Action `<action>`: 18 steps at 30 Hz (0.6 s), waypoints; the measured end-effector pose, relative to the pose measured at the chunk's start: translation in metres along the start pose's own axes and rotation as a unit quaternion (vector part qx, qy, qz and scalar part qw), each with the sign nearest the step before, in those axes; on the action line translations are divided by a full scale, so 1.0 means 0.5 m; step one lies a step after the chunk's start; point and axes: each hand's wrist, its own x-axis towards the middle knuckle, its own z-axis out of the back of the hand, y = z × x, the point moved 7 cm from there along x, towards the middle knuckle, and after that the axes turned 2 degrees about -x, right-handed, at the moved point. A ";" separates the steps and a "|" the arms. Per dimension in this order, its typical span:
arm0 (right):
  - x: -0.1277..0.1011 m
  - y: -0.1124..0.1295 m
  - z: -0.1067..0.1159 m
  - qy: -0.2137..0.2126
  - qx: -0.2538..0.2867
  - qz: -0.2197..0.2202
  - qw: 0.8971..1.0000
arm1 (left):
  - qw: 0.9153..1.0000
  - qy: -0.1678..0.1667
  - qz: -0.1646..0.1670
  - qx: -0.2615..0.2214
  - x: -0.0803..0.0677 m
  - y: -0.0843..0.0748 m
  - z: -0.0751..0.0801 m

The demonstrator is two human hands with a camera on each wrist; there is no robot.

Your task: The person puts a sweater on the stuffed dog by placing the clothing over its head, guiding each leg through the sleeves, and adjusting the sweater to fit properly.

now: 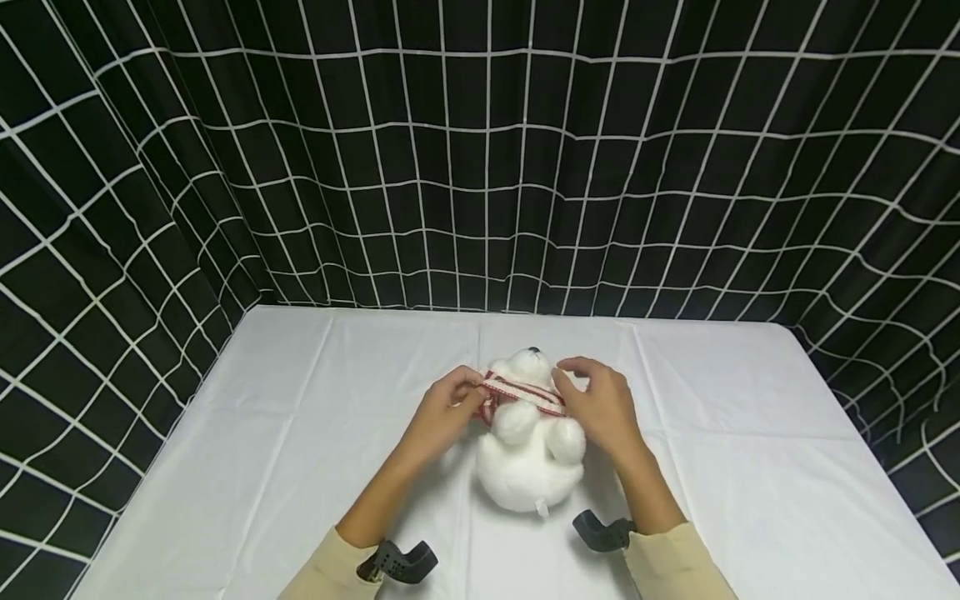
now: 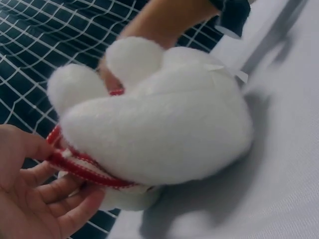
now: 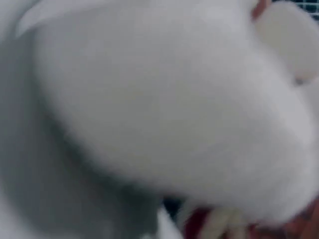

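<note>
My left fingers (image 2: pixel 47 191) pinch red-striped scarf (image 1: pixel 522 392) at neck of plush bear (image 1: pixel 529 450); right hand (image 1: pixel 600 406) grips other end. Bear on back, mid table (image 1: pixel 300 433). Risk imo: uneven tug, scarf slips free or bear rolls sideways.

toy bear (image 1: pixel 531 454) lay on the tabletop (image 1: pixel 300 433), mid-width | scarf (image 1: pixel 522 392) around its neck | left hand (image 1: pixel 444 414) at scarf's left end | right hand (image 1: pixel 600 406) at its right | curtain (image 1: pixel 480 158) behind tabletop
</note>
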 end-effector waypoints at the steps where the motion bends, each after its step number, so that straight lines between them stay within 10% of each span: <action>1: -0.001 0.017 0.003 0.001 0.024 0.031 0.999 | 1.000 0.000 -0.001 0.001 0.000 -0.001 0.000; 6: -0.025 0.095 -0.004 0.103 0.140 0.148 0.973 | 1.000 0.005 -0.005 -0.001 0.001 -0.003 0.001; 18: -0.044 0.117 -0.060 0.223 0.209 0.151 0.940 | 0.999 0.006 -0.023 0.040 0.000 -0.006 0.011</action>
